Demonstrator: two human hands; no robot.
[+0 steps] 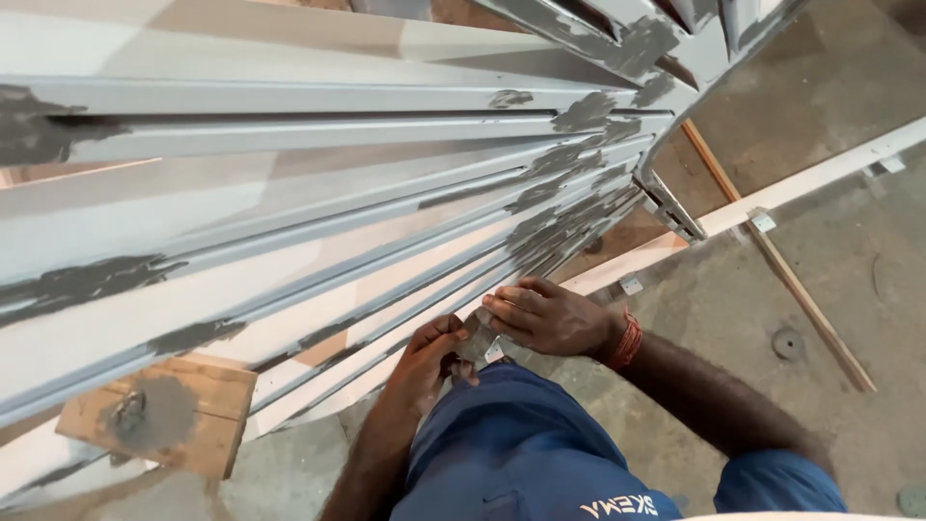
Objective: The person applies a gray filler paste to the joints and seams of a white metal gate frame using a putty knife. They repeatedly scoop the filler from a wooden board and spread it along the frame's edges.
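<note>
1. Head view: grey slatted gate [318,193] lies tilted across the frame, patched with dark filler.
2. Gate looks heavy and stiff; best gripped along the frame edge.
3. Left hand [429,362] is curled around a small scraper [479,340] at the gate's lower edge.
4. Right hand [545,316] is half closed, fingers pressing on the scraper blade.
5. Wood board [164,415] holds a filler blob, lower left.

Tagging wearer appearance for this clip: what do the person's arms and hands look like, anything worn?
Both forearms are bare, no sleeves or gloves in view. The right hand has a red-orange beaded band at the wrist. The left hand has nothing on the wrist or fingers that I can see. Blue trousers below.
</note>
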